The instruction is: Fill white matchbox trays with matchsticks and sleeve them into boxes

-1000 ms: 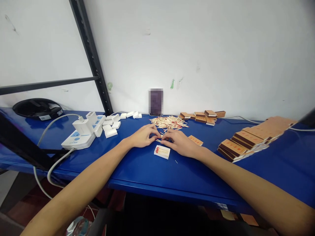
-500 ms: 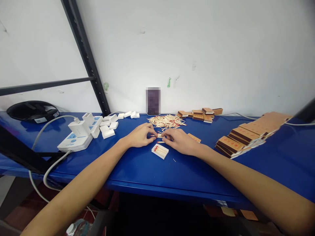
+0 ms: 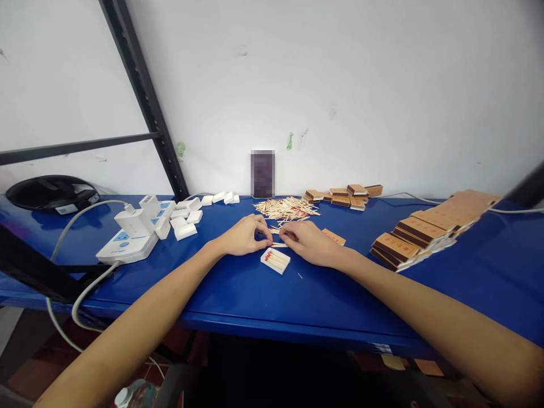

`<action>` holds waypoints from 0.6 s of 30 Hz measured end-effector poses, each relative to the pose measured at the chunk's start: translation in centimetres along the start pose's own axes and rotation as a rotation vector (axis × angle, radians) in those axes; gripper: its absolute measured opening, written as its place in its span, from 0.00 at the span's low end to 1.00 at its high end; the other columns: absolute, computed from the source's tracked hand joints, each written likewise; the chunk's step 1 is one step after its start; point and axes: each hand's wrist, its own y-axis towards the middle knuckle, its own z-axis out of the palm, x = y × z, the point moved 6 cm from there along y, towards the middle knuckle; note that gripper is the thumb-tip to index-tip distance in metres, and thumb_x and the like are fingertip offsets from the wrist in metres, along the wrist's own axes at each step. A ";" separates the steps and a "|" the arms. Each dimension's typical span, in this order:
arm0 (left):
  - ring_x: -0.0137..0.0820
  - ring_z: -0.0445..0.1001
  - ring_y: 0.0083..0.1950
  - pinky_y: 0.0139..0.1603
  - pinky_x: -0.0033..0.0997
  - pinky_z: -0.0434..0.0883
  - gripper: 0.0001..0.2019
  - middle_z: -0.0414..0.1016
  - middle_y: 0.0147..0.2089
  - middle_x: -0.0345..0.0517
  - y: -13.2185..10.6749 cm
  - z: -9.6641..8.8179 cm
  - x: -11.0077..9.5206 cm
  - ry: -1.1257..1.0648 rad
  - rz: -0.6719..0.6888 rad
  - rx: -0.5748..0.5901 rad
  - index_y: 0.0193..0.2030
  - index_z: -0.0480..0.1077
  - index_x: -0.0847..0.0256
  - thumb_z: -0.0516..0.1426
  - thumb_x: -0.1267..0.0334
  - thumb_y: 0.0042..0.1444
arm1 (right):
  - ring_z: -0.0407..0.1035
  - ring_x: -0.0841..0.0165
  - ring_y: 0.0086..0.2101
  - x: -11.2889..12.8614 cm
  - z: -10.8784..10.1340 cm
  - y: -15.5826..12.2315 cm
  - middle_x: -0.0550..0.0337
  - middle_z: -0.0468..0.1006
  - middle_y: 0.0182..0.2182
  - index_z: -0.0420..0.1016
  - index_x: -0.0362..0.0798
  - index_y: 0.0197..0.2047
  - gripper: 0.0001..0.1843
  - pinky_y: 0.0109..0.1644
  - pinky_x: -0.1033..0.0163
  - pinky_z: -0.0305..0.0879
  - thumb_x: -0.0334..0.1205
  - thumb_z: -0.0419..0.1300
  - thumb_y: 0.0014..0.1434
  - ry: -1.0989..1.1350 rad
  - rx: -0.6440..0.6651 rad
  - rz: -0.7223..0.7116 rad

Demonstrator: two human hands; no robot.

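Observation:
My left hand [image 3: 243,235] and my right hand [image 3: 311,242] face each other low over the table, fingers curled inward. Between their fingertips lie a few red-tipped matches [image 3: 275,230], pinched from both ends; fingers partly cover them. One more match [image 3: 279,245] lies just nearer me, between the two thumbs. Below the hands sits a small white matchbox tray [image 3: 275,261], open side up, with several matches in it, red heads to the left. Behind the hands spreads a loose heap of matches [image 3: 287,208]. An orange matchbox cover [image 3: 334,237] lies flat beyond my right hand.
White empty trays [image 3: 186,231] are grouped at left beside a power strip [image 3: 127,247] with plugs and cables. Matchboxes [image 3: 395,247] stand in a stepped row at right, others [image 3: 357,190] by the wall. A pixelated dark panel [image 3: 263,174] leans on the wall.
The view has shifted slightly. The near match now shows more of its length between the thumbs, and the fingers have moved a little around the matches. The tray stays in place.

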 end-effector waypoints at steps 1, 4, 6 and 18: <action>0.32 0.70 0.40 0.43 0.33 0.67 0.07 0.71 0.38 0.45 0.0 -0.2 0.1 -0.022 -0.014 -0.026 0.36 0.79 0.59 0.59 0.62 0.56 | 0.61 0.72 0.26 0.0 -0.1 0.0 0.61 0.72 0.26 0.70 0.46 0.30 0.12 0.31 0.65 0.51 0.32 0.50 0.64 0.012 -0.009 0.010; 0.31 0.69 0.36 0.39 0.32 0.66 0.09 0.72 0.35 0.44 -0.1 -1.2 1.3 0.013 -0.108 -0.172 0.38 0.78 0.60 0.57 0.62 0.56 | 0.62 0.72 0.26 -0.2 -0.2 -0.1 0.62 0.72 0.26 0.71 0.46 0.32 0.11 0.32 0.65 0.51 0.32 0.50 0.65 0.046 -0.038 0.032; 0.31 0.69 0.35 0.39 0.32 0.66 0.08 0.72 0.34 0.43 -0.2 -1.5 2.1 0.096 -0.144 -0.204 0.37 0.77 0.60 0.57 0.62 0.55 | 0.62 0.72 0.26 -0.2 -0.3 -0.1 0.62 0.72 0.26 0.71 0.46 0.33 0.10 0.32 0.66 0.52 0.31 0.51 0.64 0.058 -0.036 0.033; 0.30 0.68 0.34 0.38 0.30 0.65 0.07 0.70 0.33 0.42 -0.1 -0.5 2.3 0.119 -0.085 -0.047 0.34 0.76 0.60 0.58 0.61 0.55 | 0.63 0.71 0.28 0.3 -0.6 -0.5 0.61 0.71 0.27 0.74 0.45 0.33 0.05 0.33 0.66 0.56 0.35 0.58 0.60 0.105 0.118 -0.046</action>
